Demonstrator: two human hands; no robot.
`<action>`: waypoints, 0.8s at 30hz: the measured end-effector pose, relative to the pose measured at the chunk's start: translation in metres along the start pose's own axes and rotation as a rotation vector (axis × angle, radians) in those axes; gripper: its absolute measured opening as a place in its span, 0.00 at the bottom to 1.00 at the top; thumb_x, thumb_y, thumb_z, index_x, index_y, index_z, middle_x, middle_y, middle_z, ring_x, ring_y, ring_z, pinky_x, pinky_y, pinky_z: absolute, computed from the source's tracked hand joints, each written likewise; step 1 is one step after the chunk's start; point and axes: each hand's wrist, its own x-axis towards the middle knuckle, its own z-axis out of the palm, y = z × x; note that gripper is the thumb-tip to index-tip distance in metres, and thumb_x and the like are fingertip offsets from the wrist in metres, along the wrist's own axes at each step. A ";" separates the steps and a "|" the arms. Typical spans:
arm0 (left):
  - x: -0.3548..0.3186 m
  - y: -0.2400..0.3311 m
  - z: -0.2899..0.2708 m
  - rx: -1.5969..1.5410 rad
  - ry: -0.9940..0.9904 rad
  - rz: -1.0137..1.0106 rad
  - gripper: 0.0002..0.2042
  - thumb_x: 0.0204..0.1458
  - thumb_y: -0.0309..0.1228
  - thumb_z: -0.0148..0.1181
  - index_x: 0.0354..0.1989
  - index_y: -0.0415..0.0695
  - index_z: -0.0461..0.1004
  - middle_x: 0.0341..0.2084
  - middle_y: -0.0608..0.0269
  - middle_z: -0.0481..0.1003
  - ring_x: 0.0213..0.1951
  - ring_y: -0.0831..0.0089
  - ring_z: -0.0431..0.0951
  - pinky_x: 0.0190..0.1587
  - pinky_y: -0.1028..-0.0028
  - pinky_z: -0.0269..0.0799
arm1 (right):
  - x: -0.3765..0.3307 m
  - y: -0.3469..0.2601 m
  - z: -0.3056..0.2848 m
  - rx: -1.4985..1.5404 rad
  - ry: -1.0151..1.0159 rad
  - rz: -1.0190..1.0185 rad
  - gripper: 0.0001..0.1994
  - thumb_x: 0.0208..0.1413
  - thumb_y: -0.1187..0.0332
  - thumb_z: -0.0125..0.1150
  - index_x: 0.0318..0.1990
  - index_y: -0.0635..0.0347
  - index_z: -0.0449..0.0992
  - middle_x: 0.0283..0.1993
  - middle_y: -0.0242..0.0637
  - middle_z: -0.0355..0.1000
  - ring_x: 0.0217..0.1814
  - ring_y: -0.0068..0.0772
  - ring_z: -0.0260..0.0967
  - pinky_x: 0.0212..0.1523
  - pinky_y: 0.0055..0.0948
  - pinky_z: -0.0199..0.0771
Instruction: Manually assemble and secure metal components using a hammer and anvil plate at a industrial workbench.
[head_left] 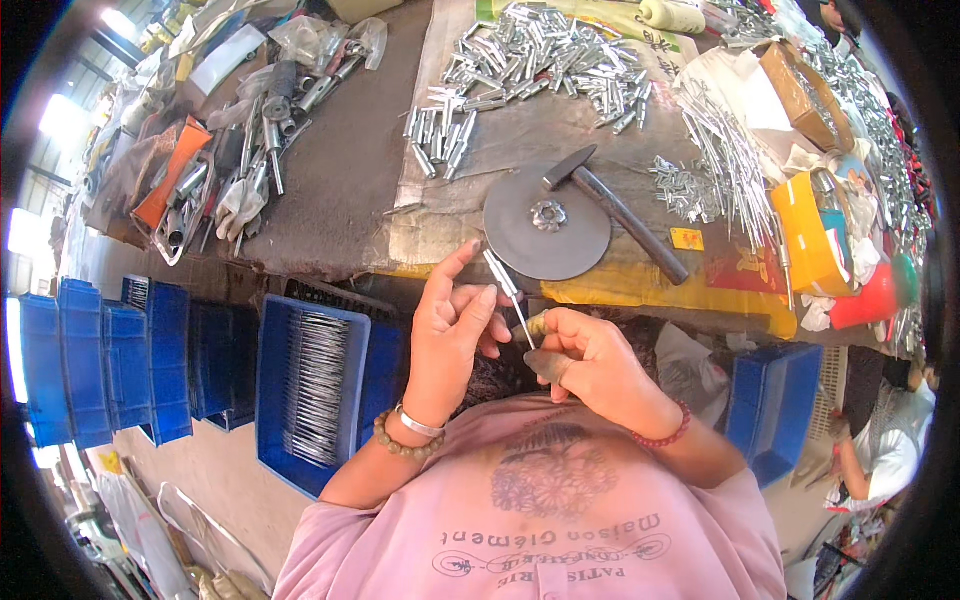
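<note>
Rod (pixel 509 286) with its fatter silver end pointing away is pinched near the bottom by the right hand (pixel 585 355), around the near edge of the table (pixel 340 190), probably so the top's left free. Left hand (pixel 452 320) is spread just beside it; contact can't be told. Hammer (pixel 630 226) is laid across the grey disc (pixel 530 247), likely parked within reach.

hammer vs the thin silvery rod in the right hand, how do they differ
Support: the hammer lies with its head on the grey disc, while the silvery rod is held by the right hand.
Look: the hammer is dark; the rod is bright and shiny.
Build: the hammer's handle is stout, whereas the rod's lower part is thin.
Shared: both are long, with a thicker part at the end farther from the person.
</note>
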 end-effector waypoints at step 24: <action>-0.022 -0.174 -0.310 0.162 0.993 -0.140 0.28 0.53 0.23 0.72 0.64 0.37 0.73 0.32 0.65 0.81 0.32 0.76 0.78 0.39 0.74 0.75 | 0.045 0.034 -0.039 -0.650 0.652 -0.719 0.14 0.74 0.77 0.59 0.62 0.69 0.82 0.46 0.39 0.83 0.35 0.22 0.74 0.34 0.24 0.72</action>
